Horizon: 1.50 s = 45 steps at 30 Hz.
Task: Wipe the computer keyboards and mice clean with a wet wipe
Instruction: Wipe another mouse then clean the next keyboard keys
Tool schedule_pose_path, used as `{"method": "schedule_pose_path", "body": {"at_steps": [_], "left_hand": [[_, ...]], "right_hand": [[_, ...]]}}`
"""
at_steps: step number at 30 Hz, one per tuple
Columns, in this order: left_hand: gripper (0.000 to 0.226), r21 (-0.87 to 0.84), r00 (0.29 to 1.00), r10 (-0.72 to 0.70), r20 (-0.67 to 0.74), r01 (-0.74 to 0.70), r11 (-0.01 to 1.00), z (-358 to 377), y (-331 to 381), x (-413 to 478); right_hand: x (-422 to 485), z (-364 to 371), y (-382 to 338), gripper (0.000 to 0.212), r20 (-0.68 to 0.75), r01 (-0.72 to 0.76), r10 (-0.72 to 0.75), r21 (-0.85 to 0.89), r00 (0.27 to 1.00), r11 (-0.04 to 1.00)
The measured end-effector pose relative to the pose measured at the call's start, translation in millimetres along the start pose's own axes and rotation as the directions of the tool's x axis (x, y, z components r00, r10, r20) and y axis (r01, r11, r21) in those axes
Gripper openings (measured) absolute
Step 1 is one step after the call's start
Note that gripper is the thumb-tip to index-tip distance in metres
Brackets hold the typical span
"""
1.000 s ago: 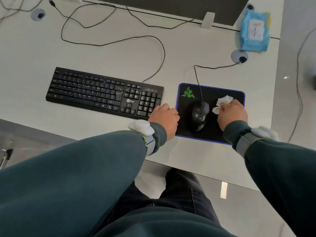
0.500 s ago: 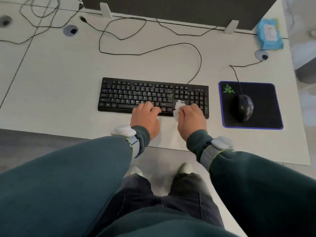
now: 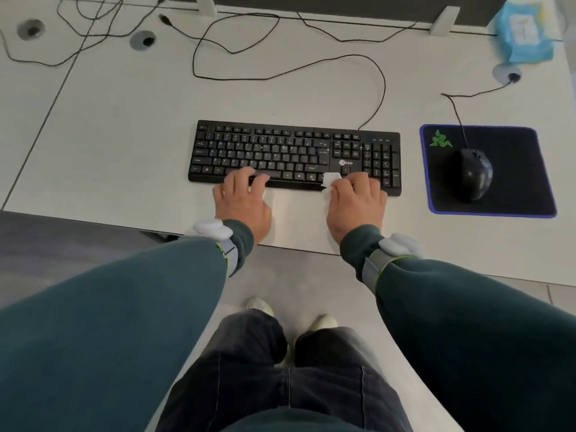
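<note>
A black keyboard (image 3: 293,151) lies on the white desk (image 3: 131,126). My left hand (image 3: 243,204) rests on the keyboard's front edge near the space bar, fingers spread, holding nothing. My right hand (image 3: 357,207) presses a crumpled white wet wipe (image 3: 329,180) against the bottom row of keys, just left of the number pad. A black wired mouse (image 3: 475,174) sits untouched on a black mouse pad (image 3: 523,169) with a blue border to the right.
A blue pack of wet wipes (image 3: 523,32) lies at the back right corner. Black cables (image 3: 280,45) loop across the desk behind the keyboard. A monitor's feet (image 3: 441,21) stand at the back edge. My legs and shoes show below the desk edge.
Both hands left the mouse pad and moved left to the keyboard. My right hand carried the wipe onto the keys; my left hand settled on the keyboard's front edge.
</note>
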<state>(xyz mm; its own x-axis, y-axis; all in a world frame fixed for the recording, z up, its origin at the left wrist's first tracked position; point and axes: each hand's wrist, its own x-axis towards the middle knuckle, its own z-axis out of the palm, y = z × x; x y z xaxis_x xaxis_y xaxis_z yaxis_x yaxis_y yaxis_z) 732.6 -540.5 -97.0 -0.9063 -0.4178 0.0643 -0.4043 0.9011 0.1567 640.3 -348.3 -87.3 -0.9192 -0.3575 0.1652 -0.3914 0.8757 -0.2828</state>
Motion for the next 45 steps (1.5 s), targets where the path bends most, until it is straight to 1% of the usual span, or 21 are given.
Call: {"method": "schedule_pose_path", "body": {"at_steps": [2, 3, 5, 6, 7, 8, 10, 13, 17, 20, 27, 29, 31, 33, 36, 39, 41, 43, 45], "left_hand": [[0.052, -0.018, 0.999, 0.007, -0.052, -0.008, 1.0, 3.6, 8.4, 1.5], [0.051, -0.015, 0.996, 0.058, -0.066, -0.059, 0.998, 5.0, 11.4, 3.6], [0.051, 0.022, 0.972, 0.225, -0.07, -0.224, 0.974, 8.9, 17.7, 7.1], [0.051, 0.03, 0.964, 0.254, -0.08, -0.253, 0.967, 9.5, 20.0, 9.9], [0.051, 0.024, 0.966, 0.238, -0.101, -0.237, 0.971, 10.4, 20.7, 14.6], [0.05, 0.004, 0.973, 0.19, -0.132, -0.191, 0.982, 12.9, 18.9, 18.2], [0.051, -0.008, 0.982, 0.118, -0.148, -0.121, 0.993, 17.0, 10.8, 23.2], [0.055, 0.025, 0.978, 0.127, -0.167, -0.125, 0.992, 27.8, -7.9, 23.0], [0.064, 0.019, 0.97, 0.151, -0.193, -0.15, 0.989, 29.2, -8.9, 22.5], [0.066, -0.002, 0.965, 0.147, -0.216, -0.151, 0.989, 34.2, -13.7, 21.2], [0.062, 0.029, 0.957, 0.15, -0.247, -0.147, 0.989, 33.3, -7.4, 20.0], [0.057, 0.003, 0.957, 0.149, -0.25, -0.153, 0.988, 33.5, -7.8, 21.5], [0.049, 0.044, 0.935, 0.181, -0.305, -0.176, 0.983, 35.0, -10.0, 18.5], [0.045, 0.033, 0.942, 0.188, -0.279, -0.187, 0.982, 35.9, -7.2, 23.7], [0.046, 0.02, 0.934, 0.165, -0.317, -0.168, 0.986, 44.2, -12.0, 22.6], [0.05, -0.017, 0.936, 0.136, -0.325, -0.15, 0.989, 46.0, -12.7, 23.8], [0.056, -0.03, 0.937, 0.143, -0.318, -0.16, 0.987, 40.4, -16.6, 22.9], [0.063, -0.052, 0.94, 0.103, -0.325, -0.127, 0.991, 29.7, -30.5, 23.0], [0.062, -0.035, 0.939, 0.027, -0.342, -0.041, 0.999, 25.9, -50.1, 23.9]], "right_hand": [[1.3, 7.5, -3.2, 0.013, -0.053, 0.038, -0.039, -0.025, 0.998, 0.999], [3.3, 9.8, -5.5, 0.011, -0.066, 0.045, -0.048, -0.04, 0.997, 0.998], [6.5, 14.8, -11.0, 0.011, -0.088, 0.068, -0.072, -0.056, 0.994, 0.996], [8.0, 16.7, -15.8, 0.012, -0.093, 0.091, -0.097, -0.064, 0.991, 0.994], [9.4, 19.8, -21.7, 0.014, -0.103, 0.126, -0.134, -0.079, 0.986, 0.989], [9.8, 23.9, -27.6, 0.015, -0.119, 0.156, -0.166, -0.088, 0.979, 0.984], [12.8, 27.7, -36.5, 0.018, -0.147, 0.201, -0.213, -0.09, 0.966, 0.975], [12.6, 43.4, -49.0, 0.02, -0.198, 0.204, -0.222, -0.108, 0.955, 0.973], [9.1, 62.3, -59.1, 0.019, -0.255, 0.205, -0.23, -0.121, 0.939, 0.971], [10.9, 72.8, -61.6, 0.021, -0.3, 0.183, -0.205, -0.099, 0.932, 0.978], [10.0, 72.2, -64.5, 0.017, -0.351, 0.194, -0.233, -0.142, 0.907, 0.971], [11.0, 73.2, -65.1, 0.014, -0.335, 0.245, -0.281, -0.145, 0.899, 0.959], [7.8, 74.5, -67.8, 0.01, -0.364, 0.299, -0.352, -0.195, 0.862, 0.934], [12.2, 73.9, -67.5, 0.012, -0.331, 0.296, -0.34, -0.178, 0.88, 0.939], [9.1, 79.0, -71.1, 0.022, -0.32, 0.287, -0.338, -0.198, 0.885, 0.937], [10.2, 77.4, -74.4, 0.031, -0.283, 0.298, -0.342, -0.188, 0.896, 0.936], [6.9, 75.3, -75.1, 0.032, -0.274, 0.273, -0.322, -0.201, 0.906, 0.941], [5.9, 69.5, -73.0, 0.032, -0.252, 0.224, -0.275, -0.211, 0.928, 0.951], [5.0, 66.2, -75.0, 0.03, -0.232, 0.199, -0.246, -0.208, 0.941, 0.958]]}}
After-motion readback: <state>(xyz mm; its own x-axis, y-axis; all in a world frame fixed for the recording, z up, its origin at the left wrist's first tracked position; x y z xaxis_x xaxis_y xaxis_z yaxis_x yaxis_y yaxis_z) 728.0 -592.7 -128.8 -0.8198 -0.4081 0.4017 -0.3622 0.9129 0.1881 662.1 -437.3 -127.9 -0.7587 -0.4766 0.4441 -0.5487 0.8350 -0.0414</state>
